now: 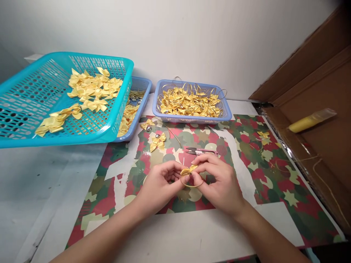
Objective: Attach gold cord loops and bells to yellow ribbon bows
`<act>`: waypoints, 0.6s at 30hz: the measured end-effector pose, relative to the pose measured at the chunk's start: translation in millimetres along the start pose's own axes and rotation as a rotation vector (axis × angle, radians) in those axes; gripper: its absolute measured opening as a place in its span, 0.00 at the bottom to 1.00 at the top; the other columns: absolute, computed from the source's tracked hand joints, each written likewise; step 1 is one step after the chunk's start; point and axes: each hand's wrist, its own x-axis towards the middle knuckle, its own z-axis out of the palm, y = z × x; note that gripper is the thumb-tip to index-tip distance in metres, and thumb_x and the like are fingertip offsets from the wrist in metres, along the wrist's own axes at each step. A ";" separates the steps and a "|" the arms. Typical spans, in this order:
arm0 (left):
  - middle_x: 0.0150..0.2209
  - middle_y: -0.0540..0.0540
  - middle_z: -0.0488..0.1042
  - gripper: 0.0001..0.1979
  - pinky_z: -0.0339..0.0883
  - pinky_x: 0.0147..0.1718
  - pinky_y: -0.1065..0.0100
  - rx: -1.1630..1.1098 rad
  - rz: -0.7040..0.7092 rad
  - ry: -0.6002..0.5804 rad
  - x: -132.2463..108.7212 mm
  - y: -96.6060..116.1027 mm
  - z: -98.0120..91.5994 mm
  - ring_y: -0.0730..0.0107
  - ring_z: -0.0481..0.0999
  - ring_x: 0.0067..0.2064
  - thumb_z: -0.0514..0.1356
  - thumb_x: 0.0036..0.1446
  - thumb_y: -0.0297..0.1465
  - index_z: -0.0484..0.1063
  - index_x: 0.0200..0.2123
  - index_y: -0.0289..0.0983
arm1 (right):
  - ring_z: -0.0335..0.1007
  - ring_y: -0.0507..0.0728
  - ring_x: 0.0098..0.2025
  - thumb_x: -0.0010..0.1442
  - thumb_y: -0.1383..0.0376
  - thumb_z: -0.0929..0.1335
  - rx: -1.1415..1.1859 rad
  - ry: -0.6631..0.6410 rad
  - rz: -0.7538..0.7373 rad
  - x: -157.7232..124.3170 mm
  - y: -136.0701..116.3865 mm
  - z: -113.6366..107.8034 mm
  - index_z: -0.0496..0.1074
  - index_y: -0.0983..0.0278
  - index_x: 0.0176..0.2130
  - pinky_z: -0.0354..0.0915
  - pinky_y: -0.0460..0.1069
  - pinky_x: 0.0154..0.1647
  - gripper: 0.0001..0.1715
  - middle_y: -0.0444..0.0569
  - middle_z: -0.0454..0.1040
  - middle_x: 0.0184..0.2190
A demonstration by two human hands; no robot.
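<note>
My left hand (160, 183) and my right hand (216, 180) meet over the patterned mat (246, 168), fingers pinched together on one small yellow ribbon bow (188, 170). A thin gold cord loop (192, 183) hangs from the bow below my fingertips. Pink-handled thread snips (201, 151) lie on the mat just beyond my right hand. Two loose yellow bows (157, 142) with small bells rest farther back on the mat.
A teal basket (33, 91) of plain yellow bows sits tilted at the left, over a blue tray (142, 91). A second blue tray (223, 109) holds bows with gold loops. A cardboard box (315, 120) with a yellow tube (309, 120) stands at the right.
</note>
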 end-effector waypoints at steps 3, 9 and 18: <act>0.28 0.48 0.76 0.09 0.70 0.29 0.72 -0.009 0.004 0.040 0.7 -2.4 0.9 0.72 0.74 0.30 0.67 0.52 0.34 0.76 0.33 0.35 | 0.73 0.54 0.36 0.56 0.74 0.66 -0.004 0.006 -0.010 0.2 -0.5 0.6 0.72 0.62 0.28 0.71 0.49 0.34 0.09 0.48 0.73 0.34; 0.28 0.48 0.77 0.07 0.69 0.28 0.73 0.044 0.055 0.097 0.0 -3.0 1.8 0.72 0.74 0.29 0.65 0.54 0.35 0.77 0.32 0.37 | 0.72 0.54 0.39 0.56 0.75 0.66 -0.053 -0.001 -0.076 -0.6 -0.2 0.5 0.72 0.63 0.29 0.70 0.48 0.35 0.09 0.50 0.73 0.37; 0.24 0.50 0.75 0.06 0.63 0.24 0.75 0.499 0.411 0.167 -3.4 0.0 0.1 0.76 0.70 0.25 0.61 0.57 0.28 0.75 0.29 0.35 | 0.65 0.59 0.39 0.56 0.74 0.68 -0.452 0.063 -0.312 -6.0 -2.9 -0.2 0.73 0.65 0.29 0.63 0.55 0.40 0.07 0.50 0.77 0.37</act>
